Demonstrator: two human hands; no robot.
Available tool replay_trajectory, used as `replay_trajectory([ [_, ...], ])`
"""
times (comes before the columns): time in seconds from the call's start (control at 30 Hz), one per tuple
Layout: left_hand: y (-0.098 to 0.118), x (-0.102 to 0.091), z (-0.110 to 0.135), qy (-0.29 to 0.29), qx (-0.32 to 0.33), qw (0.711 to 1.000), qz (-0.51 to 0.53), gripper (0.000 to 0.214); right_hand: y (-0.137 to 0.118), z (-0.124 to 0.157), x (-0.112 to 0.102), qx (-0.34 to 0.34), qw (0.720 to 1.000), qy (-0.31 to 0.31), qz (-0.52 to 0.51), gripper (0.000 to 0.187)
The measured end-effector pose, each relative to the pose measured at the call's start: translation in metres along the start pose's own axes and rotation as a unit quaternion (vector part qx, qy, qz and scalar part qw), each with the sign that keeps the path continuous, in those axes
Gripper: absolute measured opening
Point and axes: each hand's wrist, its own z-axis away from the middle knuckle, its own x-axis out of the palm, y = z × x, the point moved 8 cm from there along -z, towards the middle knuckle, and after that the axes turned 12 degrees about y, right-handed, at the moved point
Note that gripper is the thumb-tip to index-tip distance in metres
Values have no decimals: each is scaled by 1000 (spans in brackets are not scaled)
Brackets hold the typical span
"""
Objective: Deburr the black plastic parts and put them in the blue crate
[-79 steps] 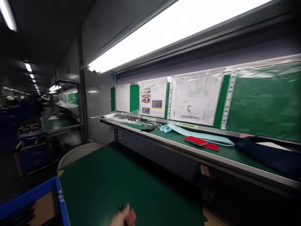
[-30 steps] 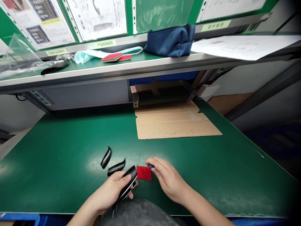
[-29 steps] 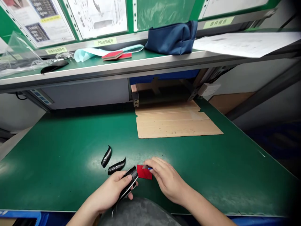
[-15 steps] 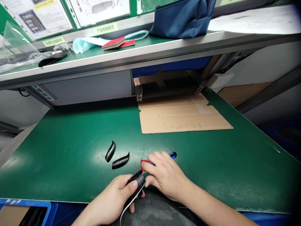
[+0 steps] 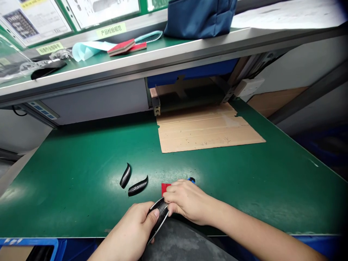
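Green bench (image 5: 81,163) | left hand (image 5: 137,222) grips black part (image 5: 163,208) | right hand (image 5: 187,201) grips blue tool (image 5: 191,179)

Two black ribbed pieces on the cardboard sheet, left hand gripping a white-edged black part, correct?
No: the two black ribbed pieces lie on the green tabletop, not the cardboard sheet, as the head view shows. The left hand does grip a white-edged black part.

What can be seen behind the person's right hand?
Part of a flat red piece and the rounded end of a blue-and-black handle show; the right hand covers the rest.
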Motion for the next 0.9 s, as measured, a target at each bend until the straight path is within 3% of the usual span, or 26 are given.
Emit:
replay_trajectory([
  [0.2, 8, 1, 0, -4, 16, 1000, -3, 39, 4, 5, 0, 10, 990, -14, -137, 44],
  [0.33, 5, 1, 0, -7, 0, 999, 38, 40, 12, 5, -11, 61, 995, 55, -53, 53],
  [0.57, 12, -2, 3, 7, 7, 1000, 8, 40, 4, 3, -18, 32, 989, 82, 115, 59],
  [0.8, 19, -11, 6, 69, 37, 996, -48, 36, -3, 0, -18, 9, 988, 69, 140, 47],
  [0.9, 19, -12, 5, 85, 51, 994, -50, 33, -1, 0, -15, 17, 996, 35, 85, 45],
])
